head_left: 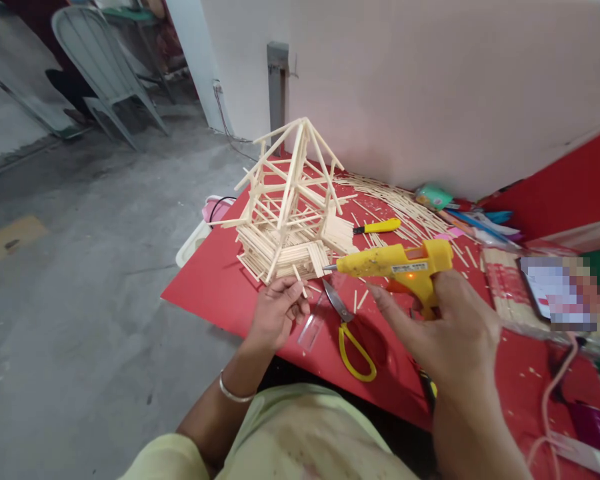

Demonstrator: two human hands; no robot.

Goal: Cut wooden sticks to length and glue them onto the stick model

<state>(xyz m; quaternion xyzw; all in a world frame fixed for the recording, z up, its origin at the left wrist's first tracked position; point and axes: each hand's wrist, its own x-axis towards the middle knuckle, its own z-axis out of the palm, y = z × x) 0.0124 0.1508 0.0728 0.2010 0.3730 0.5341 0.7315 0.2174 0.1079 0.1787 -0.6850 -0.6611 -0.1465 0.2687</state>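
My left hand (280,308) pinches a short wooden stick (299,280) close to the front of a model (293,207) built from pale sticks. The model has a pointed, open roof frame and a stacked-stick base. In my right hand (455,327) is a yellow glue gun (395,261), its small light glowing orange. The metal nozzle points left, near the model's front wall and above my left hand's stick. Below the nozzle lie scissors (356,353) with yellow handles, beside a clear ruler (311,327) partly behind my left hand.
A yellow-handled cutter (379,226) and many loose sticks (395,203) lie on the red tabletop (205,287) behind the glue gun. At right, a phone (557,293) rests on packaged sticks (500,280), near a pink cable (547,407). A chair (97,63) and a person stand back left.
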